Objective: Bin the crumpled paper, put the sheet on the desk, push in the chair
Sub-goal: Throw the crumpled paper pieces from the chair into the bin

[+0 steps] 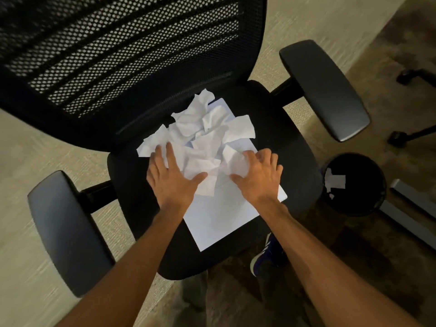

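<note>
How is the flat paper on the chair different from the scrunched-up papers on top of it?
The flat sheet is one smooth rectangle; the crumpled papers are several wrinkled scraps. The flat sheet lies underneath on the chair seat; the crumpled papers are heaped on it, with both hands on them. Both are white.

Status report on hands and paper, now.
Left hand and right hand open on crumpled paper. Sheet under it, on chair. Bin right, unobstructed.

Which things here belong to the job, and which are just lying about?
Job: crumpled paper, flat sheet, chair, bin, left hand, right hand.
Lying about: another chair's wheeled base, grey rail on the floor.
</note>
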Demonstrator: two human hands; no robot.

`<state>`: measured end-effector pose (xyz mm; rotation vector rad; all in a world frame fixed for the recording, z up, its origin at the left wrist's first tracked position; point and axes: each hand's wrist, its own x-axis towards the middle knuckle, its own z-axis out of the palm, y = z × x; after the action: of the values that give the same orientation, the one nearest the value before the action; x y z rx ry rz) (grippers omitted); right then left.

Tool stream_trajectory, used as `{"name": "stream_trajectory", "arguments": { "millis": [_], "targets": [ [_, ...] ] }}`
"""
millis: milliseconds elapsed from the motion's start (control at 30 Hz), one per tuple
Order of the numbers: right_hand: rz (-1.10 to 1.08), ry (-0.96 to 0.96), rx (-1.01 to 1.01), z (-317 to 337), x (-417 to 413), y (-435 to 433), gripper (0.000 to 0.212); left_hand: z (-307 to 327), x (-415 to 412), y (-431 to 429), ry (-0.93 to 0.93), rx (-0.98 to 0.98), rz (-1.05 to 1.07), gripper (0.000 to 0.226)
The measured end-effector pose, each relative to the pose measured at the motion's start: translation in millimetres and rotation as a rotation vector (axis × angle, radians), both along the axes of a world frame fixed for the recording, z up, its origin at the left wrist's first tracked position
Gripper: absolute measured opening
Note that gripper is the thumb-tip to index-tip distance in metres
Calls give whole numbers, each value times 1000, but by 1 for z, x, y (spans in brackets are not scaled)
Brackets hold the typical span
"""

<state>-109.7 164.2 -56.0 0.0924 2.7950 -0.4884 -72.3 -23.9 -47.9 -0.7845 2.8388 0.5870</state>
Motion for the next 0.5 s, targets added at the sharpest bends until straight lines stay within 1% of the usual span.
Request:
{"name": "stream_trajectory", "arguments": {
  "millis": [133,233,300,367,500],
  "targets": [
    [-10,10,-11,-1,1,-3,63,-3,-9,-8,6,-89,-123,124],
    [-42,-29,-45,0,3,-5,63,-2,-8,-8,0,-84,-105,119],
    [-75,-67,-79,1,5,-5,62,0,-6,-6,2,-10,-59,112],
    [-99,-99,-97,2,8,-4,59,3,-1,-3,23,112,15,105],
    [-131,-112,-145,5,14,-1,42,9,10,0,97,313,169,88]
  ]
}}
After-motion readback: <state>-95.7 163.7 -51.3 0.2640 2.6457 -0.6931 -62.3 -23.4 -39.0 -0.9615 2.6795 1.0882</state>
